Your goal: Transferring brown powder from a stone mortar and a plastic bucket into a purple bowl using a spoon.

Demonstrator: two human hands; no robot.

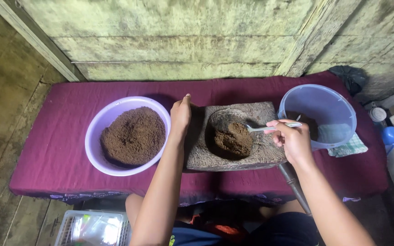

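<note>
A stone mortar slab (261, 155) lies on a maroon cloth (51, 150), with a heap of brown paste (232, 139) in its hollow. My left hand (180, 115) grips the slab's left edge. My right hand (292, 139) holds a metal spoon (265, 128) whose bowl rests at the paste's upper right edge. To the left of the slab, a lilac bowl (97, 123) is filled with the same brown ground material (134, 135).
A translucent blue bucket (324, 107) stands right of the slab, on a checked cloth (353, 146). A dark pestle handle (293, 186) sticks out under the slab. A clear plastic basket (92, 228) sits below the low platform. Wooden wall planks rise behind.
</note>
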